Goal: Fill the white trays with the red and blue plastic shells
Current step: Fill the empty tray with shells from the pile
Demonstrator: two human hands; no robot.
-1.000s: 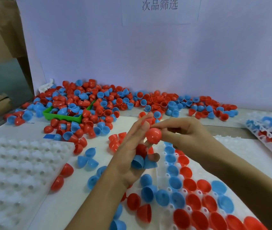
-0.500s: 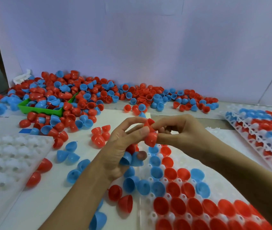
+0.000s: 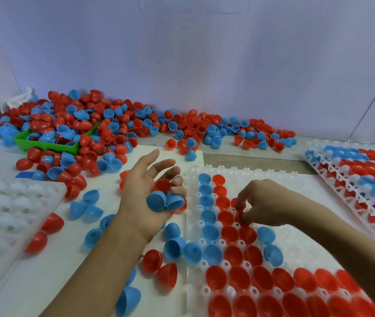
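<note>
A white tray (image 3: 300, 243) with rows of small cups is seen near and to the right, partly filled with red and blue shells set open side up. The right hand (image 3: 262, 204) is lowered onto the tray, its fingertips pinching a red shell (image 3: 241, 217) that is being seated in a cup in the middle rows. The left hand (image 3: 145, 193) is held palm up just left of the tray, its lower fingers curled to cradle two blue shells (image 3: 165, 201) and a red one (image 3: 162, 185), while the index finger is stretched out. Loose shells are scattered on the white sheet (image 3: 44, 282) around the left wrist, and a large heap of shells (image 3: 113, 126) is piled at the far left, spilling over a green bin (image 3: 44, 145). An empty tray (image 3: 1, 216) lies at the near left, and a filled tray (image 3: 362, 177) at the far right. The shells are judged to be light, stiff, thin-walled and smooth, so likely to slip or roll; each would best be taken at the rim between thumb and fingertip, dome downward
</note>
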